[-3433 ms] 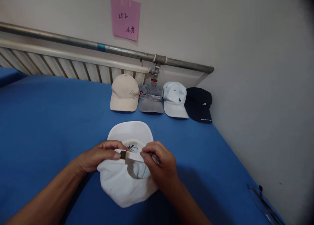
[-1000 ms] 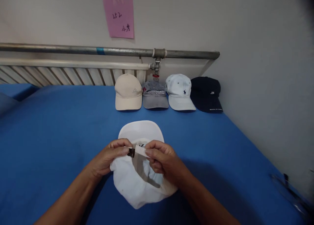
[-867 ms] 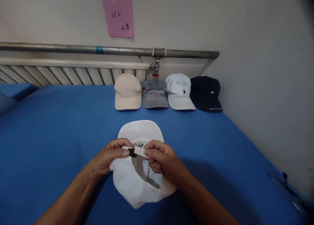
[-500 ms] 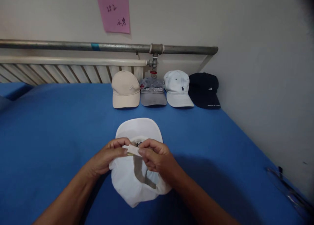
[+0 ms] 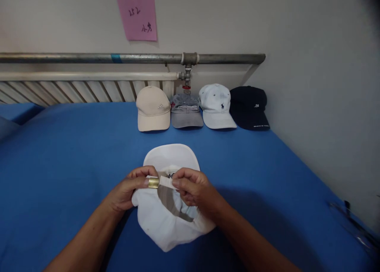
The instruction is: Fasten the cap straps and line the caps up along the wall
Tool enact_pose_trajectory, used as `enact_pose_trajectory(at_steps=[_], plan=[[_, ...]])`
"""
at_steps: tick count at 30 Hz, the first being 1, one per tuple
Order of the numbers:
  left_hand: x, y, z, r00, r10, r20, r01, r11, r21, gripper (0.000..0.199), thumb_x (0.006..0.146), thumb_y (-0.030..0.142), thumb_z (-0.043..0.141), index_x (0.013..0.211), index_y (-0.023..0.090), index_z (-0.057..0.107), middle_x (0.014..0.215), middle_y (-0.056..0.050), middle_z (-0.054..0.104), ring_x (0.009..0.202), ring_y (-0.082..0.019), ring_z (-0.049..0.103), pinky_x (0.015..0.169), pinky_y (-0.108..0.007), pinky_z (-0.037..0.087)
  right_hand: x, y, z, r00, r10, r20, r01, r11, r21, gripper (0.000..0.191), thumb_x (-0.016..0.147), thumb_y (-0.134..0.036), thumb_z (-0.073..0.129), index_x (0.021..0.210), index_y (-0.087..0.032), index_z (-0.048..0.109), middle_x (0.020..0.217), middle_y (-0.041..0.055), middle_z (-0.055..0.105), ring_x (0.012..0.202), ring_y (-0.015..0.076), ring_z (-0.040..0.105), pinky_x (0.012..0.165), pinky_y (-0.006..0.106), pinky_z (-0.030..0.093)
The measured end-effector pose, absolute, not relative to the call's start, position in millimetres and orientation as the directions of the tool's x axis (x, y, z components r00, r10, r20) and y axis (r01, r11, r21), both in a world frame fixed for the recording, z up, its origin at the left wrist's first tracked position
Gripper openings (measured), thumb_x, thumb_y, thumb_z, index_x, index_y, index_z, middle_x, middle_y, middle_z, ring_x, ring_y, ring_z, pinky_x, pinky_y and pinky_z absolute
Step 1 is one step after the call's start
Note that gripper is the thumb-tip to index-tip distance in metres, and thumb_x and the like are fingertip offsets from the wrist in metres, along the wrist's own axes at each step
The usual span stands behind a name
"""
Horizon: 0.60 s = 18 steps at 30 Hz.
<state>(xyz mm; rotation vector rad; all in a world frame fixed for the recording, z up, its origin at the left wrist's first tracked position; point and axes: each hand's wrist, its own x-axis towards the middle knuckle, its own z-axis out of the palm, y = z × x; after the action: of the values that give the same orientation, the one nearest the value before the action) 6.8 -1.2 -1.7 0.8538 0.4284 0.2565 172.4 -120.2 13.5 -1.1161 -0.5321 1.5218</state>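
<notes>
A white baseball cap [image 5: 166, 224] lies on the blue surface in front of me, its brim pointing away and its rear opening towards me. My left hand [image 5: 130, 189] pinches the left side of the back strap, next to a brass-coloured buckle [image 5: 153, 183]. Between thumb and fingers, my right hand [image 5: 194, 187] grips the white cap strap [image 5: 166, 181], whose free end points at the buckle with a small gap between them. Part of the cap's inside shows through the opening.
Along the back stand a beige cap [image 5: 153, 109], a grey cap [image 5: 187, 113], a pale blue cap [image 5: 217, 107] and a black cap [image 5: 249, 107]. Behind them are a radiator [image 5: 89, 90] and a metal pipe [image 5: 148, 58]. Eyeglasses [image 5: 356, 224] lie at the right edge.
The strap end lay over the buckle before; now it is drawn to the right, apart from it, and the buckle shows fully. Cap and hands sit slightly further right in view.
</notes>
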Motion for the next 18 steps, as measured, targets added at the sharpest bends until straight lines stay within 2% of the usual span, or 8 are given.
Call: enact_pose_trajectory(at_steps=[18], plan=[[8.6,-1.0,1.1,0.88,0.377,-0.289,-0.014,0.63,0.777,0.028,0.059,0.034,0.086,0.07,0.015,0.069,0.054,0.0,0.064,0.038,-0.005,0.047,0.037,-0.013,0.034,174.7,-121.5,14.1,0.032,0.946,-0.322,-0.421,-0.279,-0.863,0.013,0.07,-0.028,0.068,0.07,-0.018,0.06,0.044,-0.0105,0.04,0.037,0.0024,0.025,0.036,0.018,0.015]])
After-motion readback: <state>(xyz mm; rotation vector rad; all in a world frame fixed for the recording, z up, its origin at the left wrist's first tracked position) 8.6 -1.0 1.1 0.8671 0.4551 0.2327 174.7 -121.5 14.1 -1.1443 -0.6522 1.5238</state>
